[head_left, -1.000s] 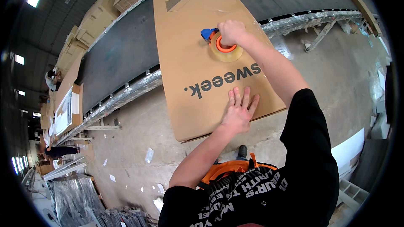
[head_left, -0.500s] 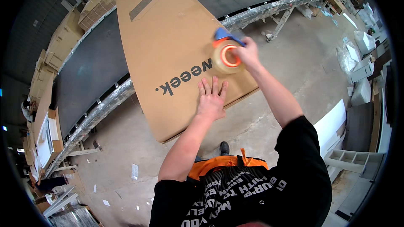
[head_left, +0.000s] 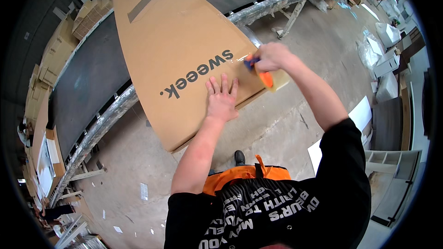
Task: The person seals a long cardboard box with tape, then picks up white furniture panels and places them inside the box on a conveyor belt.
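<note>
A long, flat cardboard box [head_left: 170, 32] with dark printing lies across the conveyor, its near end jutting toward me. My left hand [head_left: 223, 99] rests flat on top of it near the close edge, fingers spread. At the box's right near corner, my right hand [head_left: 274, 56] is closed round a tape dispenser [head_left: 265, 77] with blue and orange parts. Its roll of clear tape hangs just beyond the box edge, partly hidden and a little blurred. Shiny clear tape [head_left: 241, 59] shows on the cardboard beside the dispenser.
The dark conveyor belt [head_left: 92, 71] runs on both sides of the box, edged by a metal rail [head_left: 108, 113]. Stacked cartons [head_left: 55, 48] stand behind it at left. White packing pieces [head_left: 387, 32] and a shelf unit [head_left: 385, 161] line the right. Scraps lie on the concrete floor.
My right hand has brought the tape dispenser outward to the right and turned it down over the box edge. My left hand stays flat on the box. The whole view has shifted slightly.
</note>
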Demonstrator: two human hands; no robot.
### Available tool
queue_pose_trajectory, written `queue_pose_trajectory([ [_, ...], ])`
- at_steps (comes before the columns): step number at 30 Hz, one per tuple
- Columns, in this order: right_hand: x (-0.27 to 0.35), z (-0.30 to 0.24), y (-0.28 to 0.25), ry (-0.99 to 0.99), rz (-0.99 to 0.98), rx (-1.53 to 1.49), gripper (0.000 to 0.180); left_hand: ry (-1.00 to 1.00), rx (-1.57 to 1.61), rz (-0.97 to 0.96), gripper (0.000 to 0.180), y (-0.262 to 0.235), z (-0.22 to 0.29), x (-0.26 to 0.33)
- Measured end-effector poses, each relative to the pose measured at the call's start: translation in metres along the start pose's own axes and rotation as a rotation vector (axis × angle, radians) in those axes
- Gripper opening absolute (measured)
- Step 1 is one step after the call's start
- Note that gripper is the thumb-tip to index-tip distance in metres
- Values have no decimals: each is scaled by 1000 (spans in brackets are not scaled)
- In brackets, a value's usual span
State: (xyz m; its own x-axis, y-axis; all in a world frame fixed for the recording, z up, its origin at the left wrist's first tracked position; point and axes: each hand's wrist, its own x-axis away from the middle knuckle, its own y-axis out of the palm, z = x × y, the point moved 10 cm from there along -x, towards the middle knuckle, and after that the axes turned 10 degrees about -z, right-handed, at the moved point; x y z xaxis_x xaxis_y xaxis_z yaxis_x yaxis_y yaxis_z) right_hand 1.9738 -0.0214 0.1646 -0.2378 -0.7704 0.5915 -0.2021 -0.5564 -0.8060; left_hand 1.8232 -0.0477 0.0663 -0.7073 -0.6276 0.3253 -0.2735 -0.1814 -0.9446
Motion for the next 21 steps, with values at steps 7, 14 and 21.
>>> queue_pose_trajectory([
  [7, 8, 14, 21, -111, -87, 18, 42, -5, 0, -7, 102, -1, 0, -4],
  [14, 72, 56, 138, -126, 81, 72, 57, -26, -29, -20, 103, 1, 2, -6],
  [21, 1, 33, 158, -84, -8, 77, 37, -21, -44, -33, 105, 3, 4, -8],
])
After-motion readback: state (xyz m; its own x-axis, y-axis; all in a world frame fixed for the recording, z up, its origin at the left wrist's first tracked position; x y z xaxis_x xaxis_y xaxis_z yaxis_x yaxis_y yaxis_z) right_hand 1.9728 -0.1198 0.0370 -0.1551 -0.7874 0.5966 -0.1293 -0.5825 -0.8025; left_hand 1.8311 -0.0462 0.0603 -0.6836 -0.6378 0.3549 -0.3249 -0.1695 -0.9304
